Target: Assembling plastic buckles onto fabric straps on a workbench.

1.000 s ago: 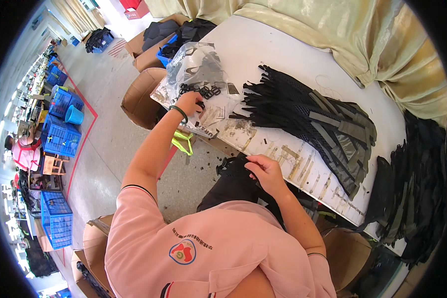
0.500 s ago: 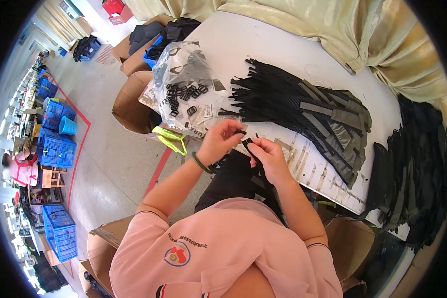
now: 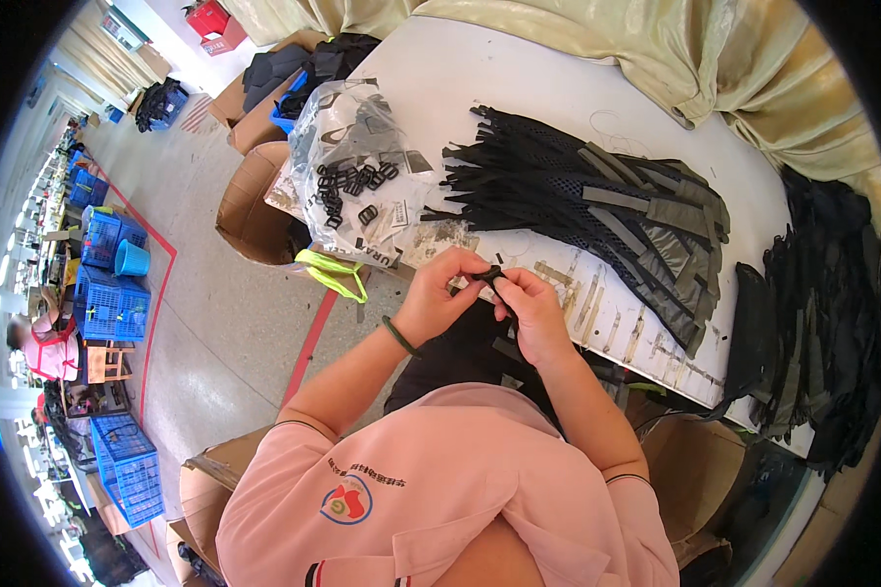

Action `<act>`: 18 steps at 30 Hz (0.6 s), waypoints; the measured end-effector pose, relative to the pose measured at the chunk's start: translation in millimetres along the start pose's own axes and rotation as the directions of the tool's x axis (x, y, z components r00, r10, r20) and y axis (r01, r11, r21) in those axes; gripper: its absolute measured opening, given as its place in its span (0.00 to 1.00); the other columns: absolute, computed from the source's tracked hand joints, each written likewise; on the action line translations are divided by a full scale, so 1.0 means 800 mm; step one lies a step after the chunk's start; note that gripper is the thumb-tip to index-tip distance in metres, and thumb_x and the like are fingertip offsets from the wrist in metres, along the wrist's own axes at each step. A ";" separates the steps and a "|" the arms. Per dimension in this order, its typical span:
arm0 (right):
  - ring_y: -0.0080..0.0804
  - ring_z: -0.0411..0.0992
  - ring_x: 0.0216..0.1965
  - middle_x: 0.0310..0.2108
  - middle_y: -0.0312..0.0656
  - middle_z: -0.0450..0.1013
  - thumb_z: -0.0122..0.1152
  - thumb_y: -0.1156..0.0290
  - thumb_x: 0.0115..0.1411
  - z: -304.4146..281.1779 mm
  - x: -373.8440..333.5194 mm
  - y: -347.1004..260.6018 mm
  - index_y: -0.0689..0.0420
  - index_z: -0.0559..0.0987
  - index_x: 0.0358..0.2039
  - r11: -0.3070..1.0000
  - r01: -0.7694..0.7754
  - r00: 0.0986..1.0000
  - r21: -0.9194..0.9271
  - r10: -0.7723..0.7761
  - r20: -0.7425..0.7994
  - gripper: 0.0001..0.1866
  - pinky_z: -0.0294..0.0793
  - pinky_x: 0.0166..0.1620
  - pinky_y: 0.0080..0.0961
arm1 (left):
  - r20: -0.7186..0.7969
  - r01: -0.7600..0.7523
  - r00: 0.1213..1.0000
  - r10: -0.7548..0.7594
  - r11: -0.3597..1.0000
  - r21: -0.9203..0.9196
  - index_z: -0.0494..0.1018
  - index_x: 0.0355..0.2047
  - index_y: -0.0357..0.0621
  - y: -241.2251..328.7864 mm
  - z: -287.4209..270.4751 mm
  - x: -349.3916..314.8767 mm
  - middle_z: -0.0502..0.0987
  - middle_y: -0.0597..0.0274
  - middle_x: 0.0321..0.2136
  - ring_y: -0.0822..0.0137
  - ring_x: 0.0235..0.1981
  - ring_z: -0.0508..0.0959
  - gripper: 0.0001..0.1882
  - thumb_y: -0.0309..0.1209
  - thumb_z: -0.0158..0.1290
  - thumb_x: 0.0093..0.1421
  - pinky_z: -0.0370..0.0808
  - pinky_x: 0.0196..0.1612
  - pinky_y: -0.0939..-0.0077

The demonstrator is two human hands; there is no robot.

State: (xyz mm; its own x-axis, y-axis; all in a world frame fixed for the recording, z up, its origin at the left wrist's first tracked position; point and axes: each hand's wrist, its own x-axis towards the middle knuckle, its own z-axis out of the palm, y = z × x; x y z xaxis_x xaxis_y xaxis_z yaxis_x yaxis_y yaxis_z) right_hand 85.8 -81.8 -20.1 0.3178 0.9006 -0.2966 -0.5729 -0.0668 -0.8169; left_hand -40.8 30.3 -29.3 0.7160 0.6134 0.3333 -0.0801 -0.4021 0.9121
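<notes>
At the table's front edge, my left hand [image 3: 447, 292] pinches a small black buckle [image 3: 490, 274] between thumb and fingertips. My right hand [image 3: 531, 309] meets it there, its fingers closed on the end of a black strap. Buckle and strap end touch; whether the strap is through the buckle is hidden by my fingertips. Beyond my left hand, loose black buckles [image 3: 335, 192] lie on a clear plastic bag [image 3: 352, 112]. To the right, a fanned pile of black mesh straps with grey strips [image 3: 597, 201] rests on the white table [image 3: 440, 59].
A neon yellow strap [image 3: 331, 274] hangs at the table's left corner, next to an open cardboard box [image 3: 250, 210]. Black pieces [image 3: 822, 323] hang over the table's right end. Blue crates [image 3: 113, 303] and a person in pink [image 3: 51, 347] are far left.
My hands have come together, bringing the buckle in my left hand against the strap end in my right. The whole view has shifted slightly.
</notes>
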 end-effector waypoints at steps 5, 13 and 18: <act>0.16 0.64 0.23 0.24 0.32 0.69 0.55 0.71 0.59 0.006 0.000 0.007 0.60 0.76 0.32 0.995 0.099 0.992 -0.023 -0.101 -0.073 0.06 0.64 0.29 0.14 | -0.021 -0.124 0.992 0.128 0.985 0.121 0.74 0.35 0.38 0.011 0.002 0.001 0.75 0.57 0.34 0.63 0.37 0.77 0.12 0.17 0.56 0.49 0.73 0.38 0.76; 0.18 0.65 0.24 0.24 0.32 0.69 0.55 0.70 0.59 -0.001 0.002 0.008 0.60 0.74 0.33 0.961 0.022 0.997 0.276 -0.040 0.060 0.06 0.64 0.31 0.15 | 0.002 0.106 0.993 -0.115 0.913 -0.394 0.72 0.41 0.37 0.000 0.014 -0.014 0.71 0.58 0.42 0.69 0.43 0.74 0.14 0.12 0.51 0.53 0.73 0.44 0.78; 0.18 0.65 0.24 0.26 0.32 0.70 0.55 0.70 0.59 0.002 -0.003 0.004 0.60 0.74 0.33 0.987 0.089 0.996 0.137 -0.089 -0.001 0.07 0.65 0.31 0.15 | 0.008 0.080 0.996 -0.085 0.901 -0.427 0.72 0.41 0.37 -0.004 0.015 -0.012 0.70 0.59 0.42 0.69 0.43 0.74 0.16 0.11 0.51 0.53 0.73 0.45 0.79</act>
State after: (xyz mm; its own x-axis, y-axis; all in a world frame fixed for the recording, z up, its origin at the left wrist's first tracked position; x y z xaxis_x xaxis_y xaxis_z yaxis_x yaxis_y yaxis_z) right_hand 81.7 -83.0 -21.5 0.3688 0.9023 -0.2231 -0.6407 0.0729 -0.7643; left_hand -39.4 17.6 -38.5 0.7259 0.6396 0.2529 -0.3110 -0.0228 0.9501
